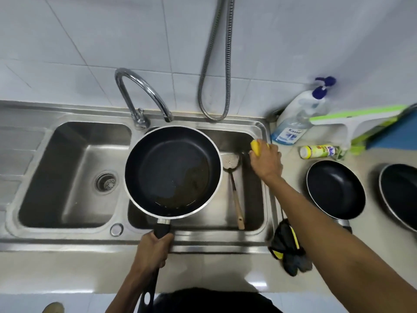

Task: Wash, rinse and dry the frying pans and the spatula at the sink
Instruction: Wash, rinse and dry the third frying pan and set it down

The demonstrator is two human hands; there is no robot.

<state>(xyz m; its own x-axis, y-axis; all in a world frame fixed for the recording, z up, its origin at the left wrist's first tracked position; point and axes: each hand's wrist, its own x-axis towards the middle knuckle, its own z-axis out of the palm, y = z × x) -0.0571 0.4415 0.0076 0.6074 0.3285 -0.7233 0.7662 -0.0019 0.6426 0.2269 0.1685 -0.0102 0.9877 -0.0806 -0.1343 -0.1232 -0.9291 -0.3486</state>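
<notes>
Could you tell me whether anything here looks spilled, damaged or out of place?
Nothing looks damaged. The frying pan held over the sink by the left hand has brownish greasy residue pooled on its lower right side. The spatula lies in the right basin, and a dark cloth is crumpled on the counter edge.

Black pan point(172, 171), pale rim; yellow sponge point(256, 147); silver sink point(74, 175); blue-capped bottle point(295, 118).
</notes>
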